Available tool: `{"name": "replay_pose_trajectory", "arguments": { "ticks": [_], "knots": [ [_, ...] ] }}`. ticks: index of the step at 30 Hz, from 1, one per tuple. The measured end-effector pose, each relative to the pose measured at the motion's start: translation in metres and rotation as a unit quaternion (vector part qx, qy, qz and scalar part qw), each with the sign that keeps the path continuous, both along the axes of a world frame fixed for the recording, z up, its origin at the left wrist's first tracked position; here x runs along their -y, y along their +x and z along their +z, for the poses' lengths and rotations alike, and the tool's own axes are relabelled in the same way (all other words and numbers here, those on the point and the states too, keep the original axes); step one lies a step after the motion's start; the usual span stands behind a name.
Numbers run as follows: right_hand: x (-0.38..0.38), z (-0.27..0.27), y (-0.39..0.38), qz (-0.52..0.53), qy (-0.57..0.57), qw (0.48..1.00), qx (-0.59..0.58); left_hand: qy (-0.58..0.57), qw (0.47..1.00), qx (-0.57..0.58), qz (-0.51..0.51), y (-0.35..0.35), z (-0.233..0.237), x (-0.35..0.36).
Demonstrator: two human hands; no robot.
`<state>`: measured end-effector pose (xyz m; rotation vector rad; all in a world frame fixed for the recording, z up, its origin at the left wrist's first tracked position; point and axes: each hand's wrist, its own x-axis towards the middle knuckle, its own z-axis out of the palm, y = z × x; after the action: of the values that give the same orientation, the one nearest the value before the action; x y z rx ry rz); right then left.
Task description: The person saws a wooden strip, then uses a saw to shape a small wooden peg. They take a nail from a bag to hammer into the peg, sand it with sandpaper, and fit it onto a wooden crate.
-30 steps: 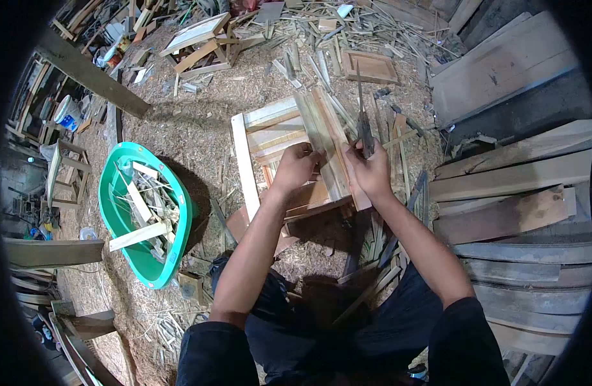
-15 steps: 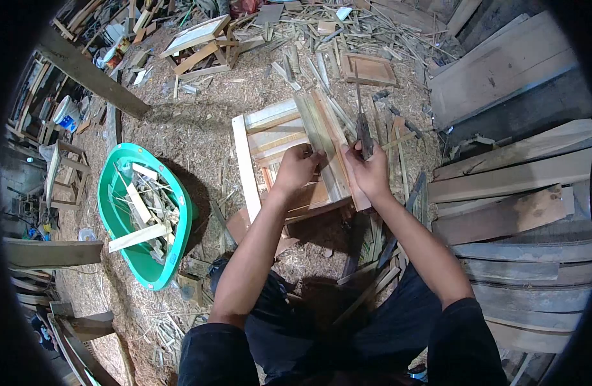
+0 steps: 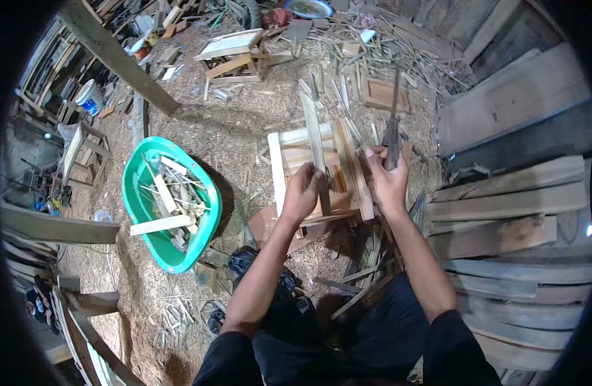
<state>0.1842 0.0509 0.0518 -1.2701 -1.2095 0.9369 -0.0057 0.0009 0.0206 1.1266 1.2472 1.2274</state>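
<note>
In my left hand [image 3: 301, 194] is a long, thin wooden slat [image 3: 316, 145], gripped near its lower end and standing out away from me. My right hand [image 3: 391, 183] is closed round the near end of a long, dark, narrow-bladed tool [image 3: 393, 132], its thin tip pointing away. Between and beyond both hands lies a slatted wooden frame [image 3: 277, 177] of pale and reddish pieces. Another wooden board [image 3: 355, 167] rests along its right side, close to my right hand. The slat overlaps the frame in this view.
On my left stands a green tub [image 3: 213, 222] of wood offcuts. A small wooden stool [image 3: 230, 45] sits farther back, near a slanting post [image 3: 119, 61]. Planks [image 3: 508, 201] line the right side. Shavings and scrap sticks cover the ground.
My left hand has drawn the slat leftward, apart from the board beside it. My right hand has moved slightly right with the tool. The whole view has shifted.
</note>
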Motion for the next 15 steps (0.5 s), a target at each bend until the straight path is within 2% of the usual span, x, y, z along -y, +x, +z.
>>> {"name": "replay_pose_trajectory", "arguments": {
  "ticks": [1, 3, 5, 7, 8, 10, 15],
  "knots": [
    [0.003, 0.025, -0.01, 0.019, 0.02, 0.999, -0.032, -0.043, 0.997, 0.06, 0.014, 0.0, 0.033, 0.018],
    [0.006, 0.074, -0.032, 0.059, 0.059, 0.992, -0.094, -0.063, 0.998, 0.022, -0.012, -0.011, 0.077, 0.049],
    [0.011, 0.129, -0.055, 0.107, 0.022, 0.986, -0.128, -0.077, 0.991, 0.105, 0.013, -0.017, 0.122, 0.081],
    [0.024, 0.178, -0.076, 0.143, -0.021, 0.979, -0.141, -0.068, 0.994, 0.084, 0.011, -0.033, 0.151, 0.112],
    [0.027, 0.184, -0.084, 0.167, -0.019, 0.974, -0.154, -0.081, 0.992, 0.094, 0.028, -0.04, 0.165, 0.129],
    [0.051, 0.231, -0.108, 0.213, -0.037, 0.963, -0.162, -0.109, 0.983, 0.129, 0.069, -0.053, 0.204, 0.161],
    [0.114, 0.305, -0.162, 0.273, -0.114, 0.939, -0.177, -0.136, 0.969, 0.119, 0.17, -0.076, 0.281, 0.248]
  ]
}}
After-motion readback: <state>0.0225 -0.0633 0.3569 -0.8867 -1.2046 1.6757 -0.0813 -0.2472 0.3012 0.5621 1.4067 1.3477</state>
